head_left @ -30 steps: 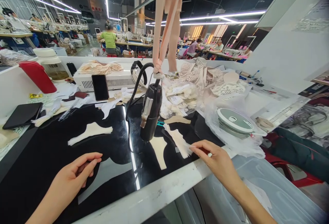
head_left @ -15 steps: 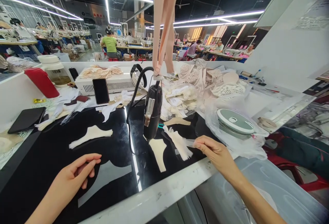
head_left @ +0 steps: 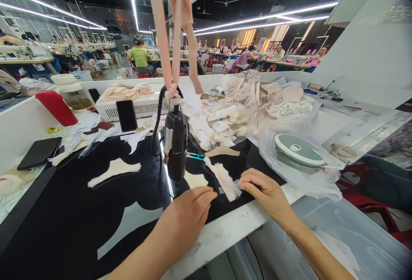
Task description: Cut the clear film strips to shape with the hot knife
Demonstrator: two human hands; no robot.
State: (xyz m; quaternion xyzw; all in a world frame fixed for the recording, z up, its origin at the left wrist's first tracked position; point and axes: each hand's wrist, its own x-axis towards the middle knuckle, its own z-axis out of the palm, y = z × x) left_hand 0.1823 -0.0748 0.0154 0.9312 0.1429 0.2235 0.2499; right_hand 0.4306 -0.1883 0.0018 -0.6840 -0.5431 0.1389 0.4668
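At the near edge of the bench (head_left: 225, 233), the left hand (head_left: 186, 213) lies palm down on the black top. Its grip is apart — fingers straight and side by side, tips on the near end of a cream fabric piece (head_left: 197, 180). Just to its right, the right hand (head_left: 264, 191) has thumb and forefinger brought together on the near end of a white strip (head_left: 224, 179) of cloth, which slants away from the near edge. Strip and cream piece lie just beside each other. Over the cream piece a black tool (head_left: 176, 145) hangs from pink straps (head_left: 167, 35), its tip close above the bench. Toward the right edge a plastic bag (head_left: 289, 173) holds a green lid (head_left: 298, 150). Farther back a phone (head_left: 126, 115) leans on a white machine (head_left: 141, 103), and a red container (head_left: 56, 107) stands by the left edge — what looks like a heap of lace cuttings (head_left: 234, 115) fills the far right. Beyond, a person (head_left: 140, 56) in a green shirt sits.
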